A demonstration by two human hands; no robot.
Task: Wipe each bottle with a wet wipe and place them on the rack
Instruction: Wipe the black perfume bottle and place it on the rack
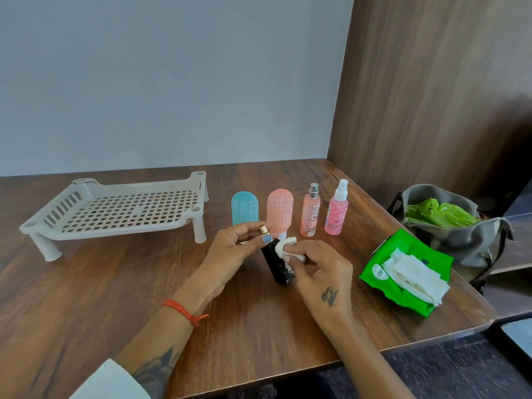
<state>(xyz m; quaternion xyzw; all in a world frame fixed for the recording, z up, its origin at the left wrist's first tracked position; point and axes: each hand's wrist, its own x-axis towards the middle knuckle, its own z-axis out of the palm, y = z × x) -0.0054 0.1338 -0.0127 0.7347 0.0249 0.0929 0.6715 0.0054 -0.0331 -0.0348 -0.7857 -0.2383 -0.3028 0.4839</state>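
Observation:
My left hand (227, 254) grips the top of a black bottle (276, 264) with a gold cap, held tilted above the table. My right hand (319, 272) pinches a crumpled white wet wipe (283, 248) against the bottle's side. Behind my hands stand a blue capsule bottle (244, 207), a salmon capsule bottle (279, 210), a peach spray bottle (311, 211) and a pink spray bottle (336, 210). A beige perforated rack (121, 210) on legs stands at the left with nothing on it.
A green wet-wipe pack (403, 272) lies open at the right with white wipes spilling out. A grey bag (454, 228) holding a green plastic bag sits past the table's right edge. A wooden partition rises on the right.

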